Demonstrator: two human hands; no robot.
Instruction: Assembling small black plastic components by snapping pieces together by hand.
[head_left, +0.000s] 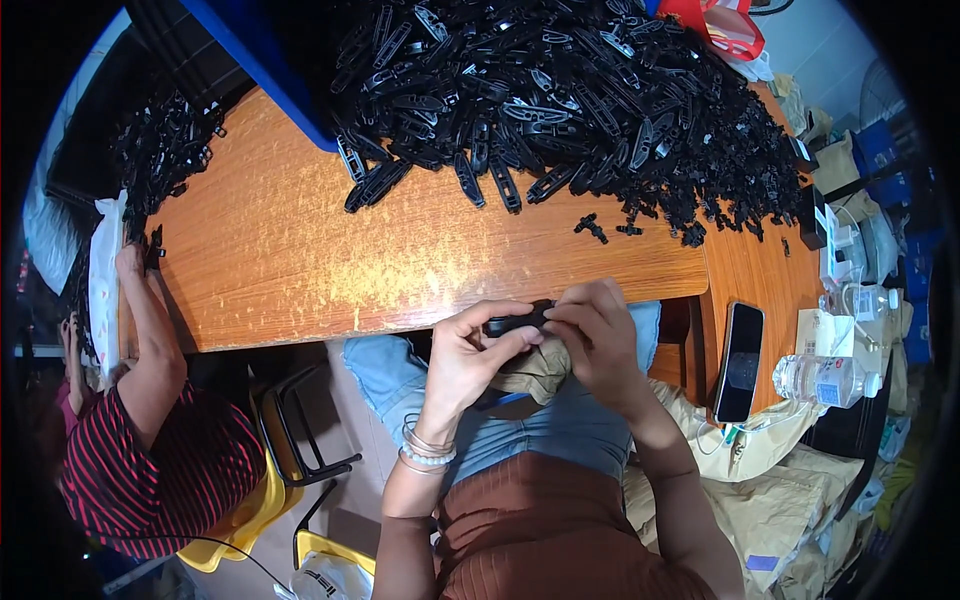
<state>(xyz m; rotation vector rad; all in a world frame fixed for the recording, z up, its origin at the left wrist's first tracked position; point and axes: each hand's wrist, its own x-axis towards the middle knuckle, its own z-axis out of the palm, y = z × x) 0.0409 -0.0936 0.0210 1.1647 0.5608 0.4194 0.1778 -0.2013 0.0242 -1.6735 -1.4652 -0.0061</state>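
Holding an elongated black plastic part (510, 325) over the lap, just off the near edge of a wood-grain counter (300, 250), a person in a ribbed brown top (540, 520) works with both hands. The left hand (465, 350) has its grip pinched on the left end, thumb below; the right hand (600, 335) has its grip closed at the other end, its fingertips covering that tip, so whether they also hold a smaller piece cannot be told. The part's long axis runs left to right, its right end tipped slightly upward. Beyond, a heap of glossy, slotted black plastic pieces (530, 115) is cut off by the upper edge, beside a partly seen blue bin (285, 75). A dark-screened smartphone (740, 362) lies at right near clear plastic bottles (825, 378). At left, a co-worker in a striped shirt (150, 480) reaches toward the counter, fingertips hard to make out.
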